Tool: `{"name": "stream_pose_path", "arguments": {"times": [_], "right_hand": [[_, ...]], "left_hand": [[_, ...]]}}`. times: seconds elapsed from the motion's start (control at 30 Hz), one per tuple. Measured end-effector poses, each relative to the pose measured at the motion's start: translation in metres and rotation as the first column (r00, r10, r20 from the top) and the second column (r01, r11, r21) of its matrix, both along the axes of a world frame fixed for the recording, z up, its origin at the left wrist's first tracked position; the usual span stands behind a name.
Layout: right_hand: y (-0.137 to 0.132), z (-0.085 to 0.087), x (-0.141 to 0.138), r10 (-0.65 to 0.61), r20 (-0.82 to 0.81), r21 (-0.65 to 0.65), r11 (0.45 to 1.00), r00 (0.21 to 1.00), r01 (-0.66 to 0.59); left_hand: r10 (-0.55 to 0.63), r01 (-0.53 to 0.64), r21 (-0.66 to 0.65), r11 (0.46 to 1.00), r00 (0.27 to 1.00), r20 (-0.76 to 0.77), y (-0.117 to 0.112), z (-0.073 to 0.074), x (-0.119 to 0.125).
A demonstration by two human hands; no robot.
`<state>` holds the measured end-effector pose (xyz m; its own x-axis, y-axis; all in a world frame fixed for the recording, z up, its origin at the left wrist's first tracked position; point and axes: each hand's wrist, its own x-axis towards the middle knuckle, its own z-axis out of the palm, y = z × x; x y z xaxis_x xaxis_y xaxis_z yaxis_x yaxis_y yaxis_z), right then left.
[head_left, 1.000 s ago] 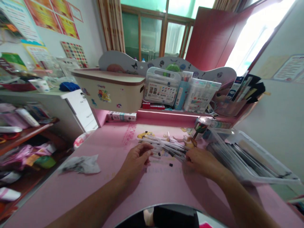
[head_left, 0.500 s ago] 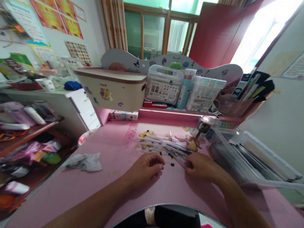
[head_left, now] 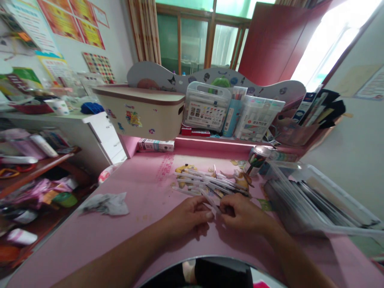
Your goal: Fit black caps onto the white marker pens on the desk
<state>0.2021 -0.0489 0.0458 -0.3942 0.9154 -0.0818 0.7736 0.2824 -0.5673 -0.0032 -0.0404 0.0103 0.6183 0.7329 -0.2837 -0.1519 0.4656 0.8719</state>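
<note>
Over the pink desk (head_left: 144, 224), both hands meet at a thin white pen tube (head_left: 211, 202) that slants between them. My right hand (head_left: 243, 212) pinches its lower end with curled fingers. My left hand (head_left: 189, 216) is closed, thumb and fingers drawn together against the tube's side; the exact contact is partly hidden. Just beyond the hands lies a loose pile of similar white pen tubes (head_left: 207, 179), some with dark parts. A small black piece (head_left: 186, 165) rests at the pile's far left.
At the right stands a clear plastic box (head_left: 336, 192) filled with long thin pens. A jar of pens (head_left: 258, 158) is behind it. Crumpled tissue (head_left: 108, 204) lies left. On the back shelf are a cream bin (head_left: 144, 116), marker cases (head_left: 207, 108) and a pen holder (head_left: 297, 132).
My right hand has moved left from the pile's right end, bringing a white pen tube to my left hand. My left hand has shifted slightly right and its fingers have closed up.
</note>
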Motion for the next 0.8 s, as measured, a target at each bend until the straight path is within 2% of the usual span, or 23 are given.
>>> {"name": "stream_pose_path", "arguments": {"times": [0.1,0.17,0.23,0.33,0.43,0.6,0.7,0.8], "right_hand": [[-0.002,-0.001,-0.013,0.063,-0.077,0.004,0.998,0.995,-0.063],[0.001,0.000,-0.012,0.070,-0.101,0.008,0.998,0.992,-0.069],[0.006,0.001,-0.005,-0.003,-0.052,0.071,0.997,0.999,0.007],[0.012,-0.002,0.005,-0.169,0.123,0.186,0.972,0.978,0.144],[0.011,-0.008,0.003,-0.250,0.258,0.212,0.957,0.933,0.197],[0.004,-0.008,-0.009,-0.327,0.310,0.291,0.927,0.893,0.238],[0.005,-0.004,-0.004,-0.341,0.304,0.225,0.933,0.890,0.281],[0.010,0.001,0.010,-0.293,0.286,0.129,0.955,0.912,0.266]], "left_hand": [[0.059,-0.059,-0.021,0.998,0.998,0.032,0.007,-0.003,-0.001],[0.083,-0.082,-0.038,0.996,0.996,0.028,0.010,-0.005,-0.002],[0.089,-0.088,-0.050,0.995,0.996,0.016,0.012,-0.005,-0.003],[0.061,-0.061,-0.077,0.995,0.998,0.001,0.011,-0.005,-0.004],[0.014,-0.016,-0.120,0.993,1.000,-0.017,0.009,-0.004,-0.004],[0.042,-0.049,-0.160,0.986,0.998,-0.045,0.011,-0.002,-0.005],[0.033,-0.045,-0.172,0.984,0.997,-0.072,0.013,0.000,-0.009],[0.043,-0.062,-0.180,0.982,0.993,-0.110,0.016,0.001,-0.012]]}}
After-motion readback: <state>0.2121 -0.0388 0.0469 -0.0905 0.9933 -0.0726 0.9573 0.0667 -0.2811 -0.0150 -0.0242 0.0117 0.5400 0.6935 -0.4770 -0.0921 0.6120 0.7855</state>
